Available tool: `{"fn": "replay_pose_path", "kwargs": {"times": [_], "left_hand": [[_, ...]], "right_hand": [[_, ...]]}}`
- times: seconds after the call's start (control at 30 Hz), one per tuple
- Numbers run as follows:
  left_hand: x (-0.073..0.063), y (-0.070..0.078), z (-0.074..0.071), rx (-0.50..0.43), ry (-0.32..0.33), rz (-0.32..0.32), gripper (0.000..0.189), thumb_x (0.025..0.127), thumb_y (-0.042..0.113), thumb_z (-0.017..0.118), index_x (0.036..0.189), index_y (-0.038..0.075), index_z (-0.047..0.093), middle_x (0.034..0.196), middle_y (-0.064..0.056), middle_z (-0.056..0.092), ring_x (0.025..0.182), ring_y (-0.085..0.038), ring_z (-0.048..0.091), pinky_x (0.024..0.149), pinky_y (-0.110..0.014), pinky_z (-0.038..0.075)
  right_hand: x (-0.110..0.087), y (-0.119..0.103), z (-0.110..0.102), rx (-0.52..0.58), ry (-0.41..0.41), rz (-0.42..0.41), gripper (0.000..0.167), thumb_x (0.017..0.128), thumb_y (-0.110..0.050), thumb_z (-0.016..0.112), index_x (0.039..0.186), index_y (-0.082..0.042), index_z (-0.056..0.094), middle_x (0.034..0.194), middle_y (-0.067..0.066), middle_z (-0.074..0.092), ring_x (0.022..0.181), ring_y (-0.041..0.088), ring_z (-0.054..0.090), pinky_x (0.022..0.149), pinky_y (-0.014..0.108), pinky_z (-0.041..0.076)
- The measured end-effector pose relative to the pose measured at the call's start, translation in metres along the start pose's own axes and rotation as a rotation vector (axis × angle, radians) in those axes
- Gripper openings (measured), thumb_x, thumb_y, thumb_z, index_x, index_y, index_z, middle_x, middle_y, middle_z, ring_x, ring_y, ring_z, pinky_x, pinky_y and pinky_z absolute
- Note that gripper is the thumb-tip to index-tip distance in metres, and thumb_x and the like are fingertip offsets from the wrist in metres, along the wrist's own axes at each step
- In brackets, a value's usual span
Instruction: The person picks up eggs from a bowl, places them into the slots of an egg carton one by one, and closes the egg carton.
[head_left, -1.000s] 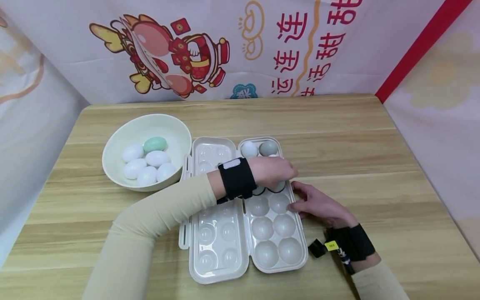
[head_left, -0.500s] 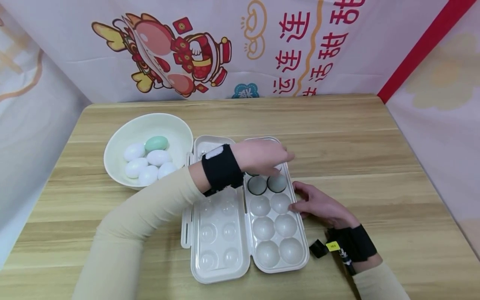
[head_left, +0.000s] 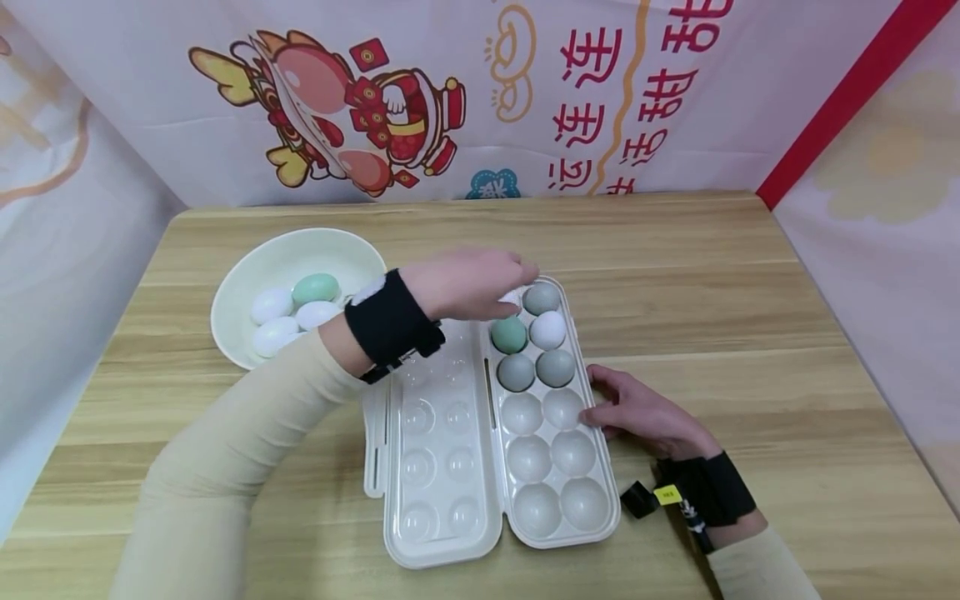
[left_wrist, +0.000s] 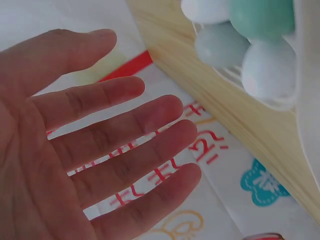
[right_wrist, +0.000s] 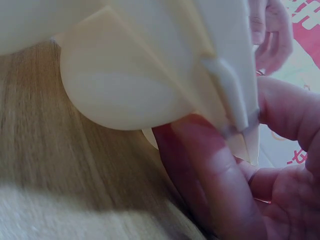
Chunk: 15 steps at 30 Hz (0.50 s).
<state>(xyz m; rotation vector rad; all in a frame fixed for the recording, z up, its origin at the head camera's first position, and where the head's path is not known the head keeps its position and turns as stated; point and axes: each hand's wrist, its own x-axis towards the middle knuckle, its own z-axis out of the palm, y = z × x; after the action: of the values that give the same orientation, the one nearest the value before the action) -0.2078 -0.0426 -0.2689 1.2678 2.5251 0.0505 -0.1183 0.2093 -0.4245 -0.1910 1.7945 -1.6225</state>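
"White plastic egg box [head_left: 480, 483], hinged and lying open on the wood-grain desk [head_left: 675, 275], just left of the right hand [head_left: 637, 408]."

"And how is that hand?"

"Grasping the box, its thumb and fingers curled on the nearest edge. Left of it and toward the person run rounded cups [head_left: 528, 458]."

"Beyond it?"

"Ahead and to its left, six smooth eggs [head_left: 556, 367] fill the box's three far rows: two grey, then green beside white, then white beside grey, that last white one partly hidden by the left hand [head_left: 468, 283]."

"What state is that one in?"

"Released, fingers stretched out and spread, above the far end of the lid [head_left: 438, 492]. Left of it, a round cream bowl [head_left: 337, 250] holds white eggs [head_left: 272, 306] and a pale green egg [head_left: 315, 288], the sleeved forearm [head_left: 277, 417] covering part."

"Farthest off?"

"Past both hands, a white cloth [head_left: 510, 150] with red characters."
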Motion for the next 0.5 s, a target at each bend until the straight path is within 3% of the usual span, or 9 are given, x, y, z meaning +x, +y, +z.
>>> {"fn": "replay_pose_path", "kwargs": {"times": [0.2,0.5], "left_hand": [[-0.022,-0.026,-0.004,-0.083,0.034,-0.079,0.032,0.093,0.017,0.065,0.119,0.0,0.058,0.114,-0.016,0.063,0.102,-0.026,0.059,0.09,-0.036,0.048],[-0.057,-0.064,-0.009,-0.133,0.056,-0.23,0.031,0.094,0.012,0.061,0.122,-0.001,0.057,0.114,-0.019,0.062,0.102,-0.032,0.059,0.086,-0.043,0.051]], "right_hand": [[0.0,0.0,0.001,-0.005,0.006,-0.013,0.066,0.086,-0.003,0.065,0.141,0.008,0.032,0.132,0.025,0.044,0.097,0.026,0.059,0.072,0.036,0.055],[0.0,0.0,0.001,-0.024,0.005,-0.009,0.063,0.086,-0.003,0.065,0.139,0.009,0.034,0.129,0.024,0.046,0.099,0.027,0.058,0.072,0.035,0.054]]}}
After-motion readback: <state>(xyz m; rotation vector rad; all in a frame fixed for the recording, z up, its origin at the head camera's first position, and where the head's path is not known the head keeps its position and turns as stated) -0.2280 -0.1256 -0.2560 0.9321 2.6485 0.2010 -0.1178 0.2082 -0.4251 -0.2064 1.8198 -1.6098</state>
